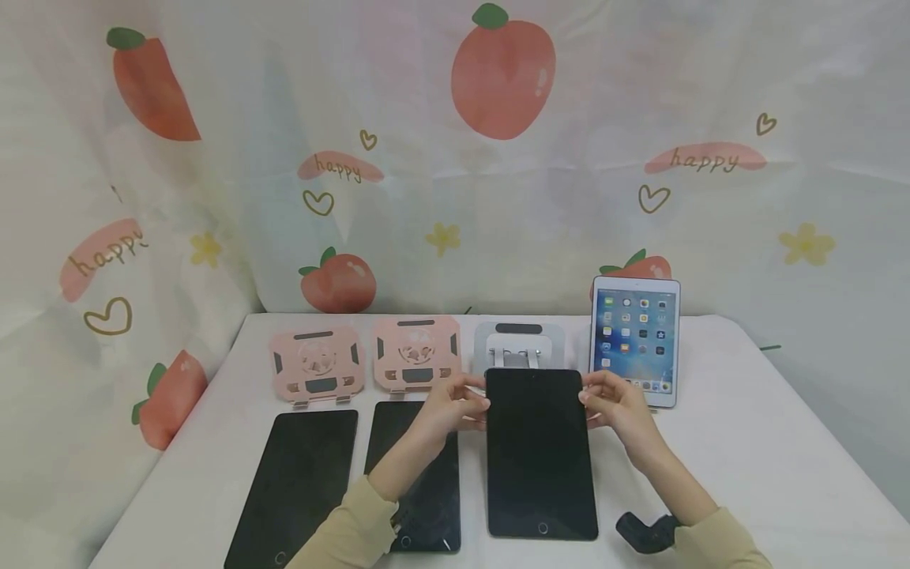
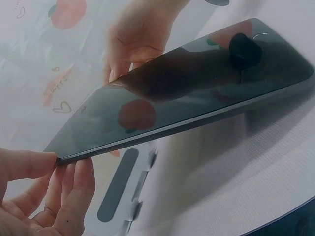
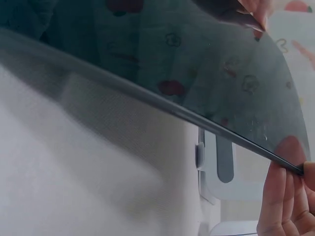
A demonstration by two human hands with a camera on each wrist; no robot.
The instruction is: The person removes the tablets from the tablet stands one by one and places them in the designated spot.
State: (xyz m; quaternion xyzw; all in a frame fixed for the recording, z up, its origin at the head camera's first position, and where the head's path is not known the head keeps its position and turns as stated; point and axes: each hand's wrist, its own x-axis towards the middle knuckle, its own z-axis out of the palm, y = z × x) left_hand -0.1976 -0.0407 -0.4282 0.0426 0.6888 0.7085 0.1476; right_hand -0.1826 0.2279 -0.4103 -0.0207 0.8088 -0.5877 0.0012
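Both hands hold a black tablet (image 1: 540, 458) by its top corners. My left hand (image 1: 455, 405) pinches the left corner between thumb and fingers; the right hand (image 1: 618, 411) pinches the opposite one. In the left wrist view the tablet (image 2: 197, 98) slants, its top end raised above the white tabletop and its home-button end low. Directly behind it stands a pale grey-blue tablet stand (image 1: 483, 348), its lower part hidden in the head view. That stand's grey pad (image 3: 225, 160) shows beneath the tablet in the right wrist view.
Two pink tablet stands (image 1: 317, 363) (image 1: 417, 352) stand at the back left. In front of them lie two more black tablets (image 1: 302, 474) (image 1: 435, 506), one partly under my left arm. A white tablet (image 1: 635, 332) with a lit screen stands upright at the back right, before a patterned cloth (image 1: 526, 213).
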